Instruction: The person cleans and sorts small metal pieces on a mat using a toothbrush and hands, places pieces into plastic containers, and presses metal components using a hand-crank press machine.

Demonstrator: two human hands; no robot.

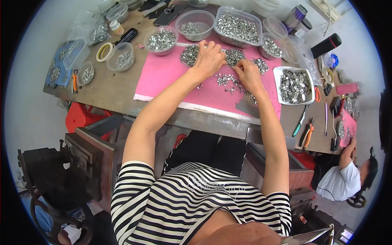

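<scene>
My left hand (210, 59) reaches over the pink mat (157, 83) between two piles of small shiny metal pieces. Its fingers curl down, and whatever they pinch is hidden. One pile (188, 56) lies to its left, another pile (234, 57) to its right. My right hand (248, 75) is close by at the near side of that second pile, thumb and fingers drawn together on something too small to make out. Loose metal pieces (228, 83) are scattered on the mat just left of it. A smaller pile (260, 65) lies beyond my right hand.
Behind the mat stand a round tub (161, 40) and a rectangular tub (239, 25) of metal pieces. A white tray (294, 86) of clips sits at the right, near orange-handled pliers (307, 132). Tape rolls (105, 52) lie left. Another person (341, 179) works at the far right.
</scene>
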